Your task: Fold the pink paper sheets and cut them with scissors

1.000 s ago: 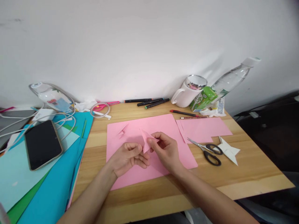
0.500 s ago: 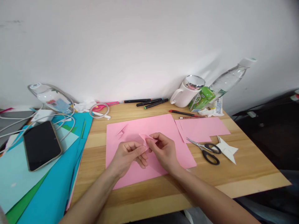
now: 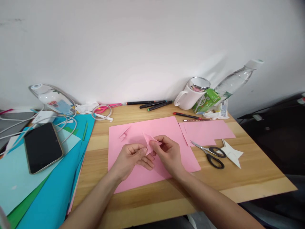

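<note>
Two bare hands come together above a large pink sheet (image 3: 164, 124) on the wooden table (image 3: 257, 171). The right hand (image 3: 168, 154) is closed in a pinch, thumb against curled fingers, gripping a folded pink paper (image 3: 149, 143) whose pointed tips stick out between the two hands, raised over the middle of the sheet. The left hand (image 3: 132, 159) is half closed, its thumb bent in towards the forefinger and its other fingers loosely curled; the thumb is right at the paper's edge, though I cannot tell whether it has hold of it. To the left lie overlapping blue and green papers (image 3: 54, 184) with a phone (image 3: 44, 148) on top. To the right, black-handled scissors (image 3: 206, 149) lie beside a white paper star (image 3: 232, 153). Farther back, a small pink folded piece (image 3: 124, 134) sits on the sheet's upper left, and pink offcuts (image 3: 205, 131) lie past its right edge. Beyond them are a red-tipped pen (image 3: 188, 115), black markers (image 3: 140, 102), a white mug (image 3: 189, 97), a green carton (image 3: 207, 101) and a tilted clear bottle (image 3: 235, 83), near the pale wall (image 3: 143, 47).
</note>
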A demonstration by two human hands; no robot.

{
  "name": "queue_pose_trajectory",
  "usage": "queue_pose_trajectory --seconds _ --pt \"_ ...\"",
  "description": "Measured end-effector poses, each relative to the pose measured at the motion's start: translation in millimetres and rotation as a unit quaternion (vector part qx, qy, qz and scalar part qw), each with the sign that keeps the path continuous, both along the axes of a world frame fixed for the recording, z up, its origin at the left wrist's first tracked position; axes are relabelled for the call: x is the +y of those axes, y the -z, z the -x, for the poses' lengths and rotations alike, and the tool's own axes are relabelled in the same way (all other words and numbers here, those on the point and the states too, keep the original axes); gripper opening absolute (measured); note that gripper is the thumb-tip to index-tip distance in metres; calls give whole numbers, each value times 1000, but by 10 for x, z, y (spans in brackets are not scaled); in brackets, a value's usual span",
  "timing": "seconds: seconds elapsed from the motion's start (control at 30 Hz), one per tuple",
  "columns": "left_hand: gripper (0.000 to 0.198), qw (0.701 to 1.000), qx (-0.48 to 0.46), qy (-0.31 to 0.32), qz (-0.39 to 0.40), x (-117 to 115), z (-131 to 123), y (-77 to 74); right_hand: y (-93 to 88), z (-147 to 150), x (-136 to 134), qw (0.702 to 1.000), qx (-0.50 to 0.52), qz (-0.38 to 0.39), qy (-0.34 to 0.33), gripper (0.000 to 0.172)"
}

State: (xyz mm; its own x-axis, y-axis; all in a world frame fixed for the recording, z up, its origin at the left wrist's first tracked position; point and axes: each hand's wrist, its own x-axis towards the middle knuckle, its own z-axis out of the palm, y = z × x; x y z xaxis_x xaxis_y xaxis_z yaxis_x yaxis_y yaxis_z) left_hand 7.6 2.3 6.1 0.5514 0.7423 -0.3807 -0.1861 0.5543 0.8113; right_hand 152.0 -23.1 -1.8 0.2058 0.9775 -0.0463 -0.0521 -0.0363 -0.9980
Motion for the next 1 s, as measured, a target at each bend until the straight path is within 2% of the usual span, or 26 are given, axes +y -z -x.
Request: queue_pose_trajectory --seconds 0.4,0.57,1.0 --pt "40 997 6 71 -38 -59 -36 36 -3 -1 -12 1000 -6 1 -2 20" --pt "38 985 83 52 -144 -69 -50 4 19 -5 0 1000 -18 -3 6 20" --pt "33 967 123 -37 -220 -61 -41 23 -14 43 1 997 17 0 -79 20"
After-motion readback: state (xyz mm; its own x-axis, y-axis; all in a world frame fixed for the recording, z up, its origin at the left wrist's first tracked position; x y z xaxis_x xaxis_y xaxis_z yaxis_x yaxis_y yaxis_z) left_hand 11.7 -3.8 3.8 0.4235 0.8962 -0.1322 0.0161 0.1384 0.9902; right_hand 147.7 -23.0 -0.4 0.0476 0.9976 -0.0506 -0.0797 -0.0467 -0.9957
